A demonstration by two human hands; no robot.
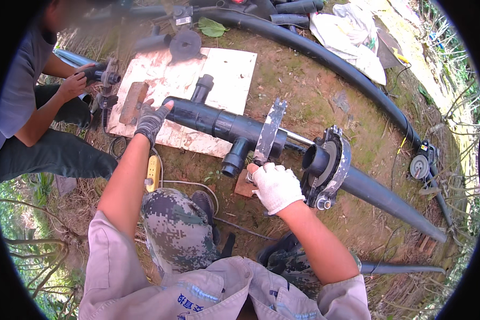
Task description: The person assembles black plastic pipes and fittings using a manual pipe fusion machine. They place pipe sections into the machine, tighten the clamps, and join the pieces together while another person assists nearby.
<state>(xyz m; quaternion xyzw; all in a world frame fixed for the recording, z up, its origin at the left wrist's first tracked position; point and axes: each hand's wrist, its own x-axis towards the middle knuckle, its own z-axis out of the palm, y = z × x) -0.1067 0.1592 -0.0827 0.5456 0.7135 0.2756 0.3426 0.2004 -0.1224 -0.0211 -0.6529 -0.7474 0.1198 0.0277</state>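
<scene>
A black plastic pipe fitting (197, 116) with two side branches lies across the middle, its right part held in a scuffed metal ring clamp (268, 130). My left hand (152, 120), in a dark fingerless glove, is against the fitting's left end, fingers apart and thumb touching its rim. My right hand (276, 188), in a white knit glove, is closed at the clamp's lower end, around what looks like its bolt; the fingers partly hide it. To the right, a second ring clamp (336, 160) encircles a long black pipe (389, 200), its open end facing the fitting.
A pale board (226, 69) lies under the fitting, with a brick (134, 103) on it. At left, a co-worker (24, 106) holds a dark tool (98, 73). A yellow power strip (153, 173) and cables lie near my knee. A thick black pipe (325, 50) curves behind; an angle grinder (421, 164) lies far right.
</scene>
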